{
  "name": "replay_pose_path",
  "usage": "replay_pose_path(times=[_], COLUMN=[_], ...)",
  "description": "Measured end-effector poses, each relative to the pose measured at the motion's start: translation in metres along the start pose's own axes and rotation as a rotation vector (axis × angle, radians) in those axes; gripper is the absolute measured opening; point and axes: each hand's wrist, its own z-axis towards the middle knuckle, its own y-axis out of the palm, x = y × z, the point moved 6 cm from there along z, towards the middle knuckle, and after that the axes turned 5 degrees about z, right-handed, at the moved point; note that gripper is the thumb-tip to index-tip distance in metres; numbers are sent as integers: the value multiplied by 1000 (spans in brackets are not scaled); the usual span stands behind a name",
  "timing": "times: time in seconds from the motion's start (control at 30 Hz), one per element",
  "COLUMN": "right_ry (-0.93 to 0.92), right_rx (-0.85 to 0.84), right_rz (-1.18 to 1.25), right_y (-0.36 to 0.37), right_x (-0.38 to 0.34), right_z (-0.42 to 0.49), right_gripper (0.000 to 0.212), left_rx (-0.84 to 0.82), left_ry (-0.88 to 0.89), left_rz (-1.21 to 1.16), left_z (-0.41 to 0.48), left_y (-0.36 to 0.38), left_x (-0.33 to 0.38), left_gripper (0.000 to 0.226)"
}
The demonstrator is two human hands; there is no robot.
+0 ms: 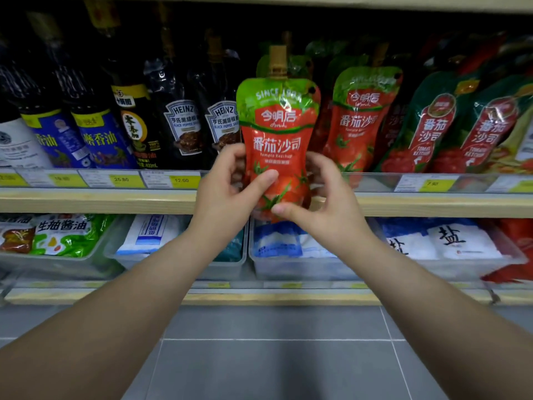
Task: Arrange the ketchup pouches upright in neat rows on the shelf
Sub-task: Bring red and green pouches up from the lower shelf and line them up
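Wooden shelf (86,202) above grey floor; left hand (227,186) and right hand (326,203) clamp ketchup pouch (277,134).

**Readable print on the shelf goods**

The ketchup pouch (278,140) at frame centre reads "SINCE", then a year too creased to read, plus "今明后", "番茄沙司" and "Tomato Ketchup". Left of it, two dark bottles (184,125) say "HEINZ" and "BLACK PEPPER". Yellow price tags (181,180) along the shelf rail show 25.80, 12.00 and, at right, apparently 7.90. Lower right, a white bag (452,236) bears "盐".
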Motion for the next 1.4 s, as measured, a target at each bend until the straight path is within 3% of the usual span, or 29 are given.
replay_pose_path(times=[0.13,0.3,0.57,0.83,1.03,1.4], right_ry=[12,-32,-62,86,195,284], right_rx=[67,222,314,252,116,-21], right_rz=[10,15,-209,-220,-342,-467], right_y=[-1,-11,-6,2,5,11], right_x=[3,-4,-8,6,8,9], right_z=[3,17,52,63,71,81], right_gripper=[58,41,46,42,38,42], left_rx=[4,56,112,127,134,159], left_ry=[108,182,177,221,222,156], left_rz=[48,320,859,882,866,855], left_z=[7,13,5,1,0,1], left_y=[4,-2,-17,-15,-15,-10], left_x=[23,19,-30,-37,-36,-35], left_gripper=[33,44,32,34,33,39])
